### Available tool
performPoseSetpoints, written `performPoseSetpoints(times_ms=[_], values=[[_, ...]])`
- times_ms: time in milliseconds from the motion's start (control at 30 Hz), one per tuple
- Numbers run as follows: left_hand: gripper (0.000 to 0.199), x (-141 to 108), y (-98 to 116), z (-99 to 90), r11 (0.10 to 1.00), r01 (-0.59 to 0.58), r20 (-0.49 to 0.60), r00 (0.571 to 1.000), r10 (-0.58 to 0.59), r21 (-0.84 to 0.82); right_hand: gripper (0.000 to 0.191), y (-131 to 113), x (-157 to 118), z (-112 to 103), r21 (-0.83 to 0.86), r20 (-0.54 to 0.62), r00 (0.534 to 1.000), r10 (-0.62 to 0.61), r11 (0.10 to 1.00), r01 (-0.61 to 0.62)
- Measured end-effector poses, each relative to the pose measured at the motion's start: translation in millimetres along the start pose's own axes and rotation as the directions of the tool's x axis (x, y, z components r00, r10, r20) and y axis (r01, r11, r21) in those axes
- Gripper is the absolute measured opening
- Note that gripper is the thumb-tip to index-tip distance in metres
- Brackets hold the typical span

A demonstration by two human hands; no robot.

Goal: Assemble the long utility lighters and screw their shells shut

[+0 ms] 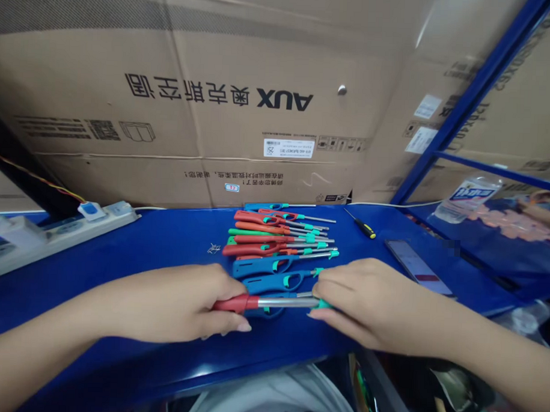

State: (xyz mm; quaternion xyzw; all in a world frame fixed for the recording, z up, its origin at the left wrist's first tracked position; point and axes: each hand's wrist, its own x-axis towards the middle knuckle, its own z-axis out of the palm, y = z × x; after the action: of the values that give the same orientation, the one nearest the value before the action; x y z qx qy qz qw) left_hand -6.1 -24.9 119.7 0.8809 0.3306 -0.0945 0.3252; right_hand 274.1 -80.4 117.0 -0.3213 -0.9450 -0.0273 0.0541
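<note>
A red lighter [242, 303] with a long metal tube lies level between my hands, above the blue table [165, 241]. My left hand [181, 302] is closed round its red handle. At the other end, my right hand [357, 299] pinches the tube's tip, where a teal piece [324, 304] shows. Just beyond my hands, blue lighters [267, 282] lie side by side, their tubes pointing right. Farther back come red lighters [250, 249], an orange one and green ones, several with teal pieces at their tips. Another blue lighter lies partly hidden under the held one.
Cardboard [214, 132] stands behind the table. A power strip [66, 232] is at the left. On the right lie a yellow-black screwdriver [364, 227] and a phone [417, 267], with a plastic bottle [467, 197] beyond the blue frame. A white bag [272, 395] sits below the front edge.
</note>
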Motion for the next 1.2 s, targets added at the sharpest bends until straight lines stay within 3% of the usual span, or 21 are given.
performPoseSetpoints(times_ms=[100,167,200,267,333,433,500,600,700,867,967,1100,1200], values=[[0.04,0.8,-8.4,0.8,0.997,0.052,-0.092,0.995,-0.047,0.052,0.029,27.4,5.6,2.5,0.199,0.054,0.998,0.023,0.979,-0.034],[0.032,7.7,-13.1,-0.6,0.997,0.031,-0.146,0.989,-0.02,0.075,0.034,56.6,15.2,10.1,0.385,0.094,0.995,0.032,0.921,-0.066],[0.027,12.4,-15.8,-2.9,0.997,0.004,-0.169,0.986,0.011,0.083,0.038,74.3,21.1,16.0,0.429,0.087,0.991,0.097,0.895,-0.125],[0.02,23.6,-22.7,-10.6,0.994,-0.048,-0.215,0.974,0.069,0.103,0.048,113.0,34.3,31.2,0.411,0.05,0.934,0.354,0.845,-0.342],[0.024,36.2,-31.9,-20.3,0.992,-0.07,-0.268,0.959,0.096,0.104,0.035,150.0,48.3,48.6,0.259,0.003,0.833,0.553,0.804,-0.534],[0.036,55.9,-48.6,-32.0,0.996,-0.057,-0.382,0.921,0.077,0.064,0.017,189.7,68.6,72.2,0.182,0.005,0.786,0.618,0.772,-0.609],[0.04,68.0,-60.0,-35.9,0.997,-0.046,-0.445,0.893,0.069,0.061,0.017,203.6,80.8,83.8,0.163,0.02,0.782,0.623,0.77,-0.617],[0.042,83.0,-74.2,-37.8,0.993,-0.077,-0.503,0.858,0.11,0.087,0.023,212.1,95.0,94.7,0.16,0.047,0.782,0.621,0.768,-0.62],[0.044,94.0,-82.5,-38.7,0.992,-0.072,-0.539,0.834,0.118,0.105,0.014,214.4,101.3,98.9,0.177,0.062,0.773,0.631,0.755,-0.631],[0.045,107.4,-84.2,-43.9,0.987,-0.035,-0.585,0.802,0.121,0.157,0.017,215.5,87.1,89.9,0.223,0.012,0.753,0.657,0.733,-0.643],[0.044,113.8,-81.6,-47.1,0.98,-0.07,-0.548,0.821,0.163,0.188,0.022,214.8,66.3,74.9,0.24,-0.042,0.727,0.685,0.713,-0.659],[0.054,124.7,-78.5,-50.6,0.989,-0.03,-0.489,0.867,0.099,0.147,0.026,207.5,37.9,52.0,0.243,-0.153,0.637,0.755,0.654,-0.716],[0.053,136.5,-78.0,-53.5,0.992,-0.006,-0.515,0.854,0.071,0.126,0.024,195.6,25.3,40.9,0.256,-0.207,0.607,0.767,0.641,-0.723]])
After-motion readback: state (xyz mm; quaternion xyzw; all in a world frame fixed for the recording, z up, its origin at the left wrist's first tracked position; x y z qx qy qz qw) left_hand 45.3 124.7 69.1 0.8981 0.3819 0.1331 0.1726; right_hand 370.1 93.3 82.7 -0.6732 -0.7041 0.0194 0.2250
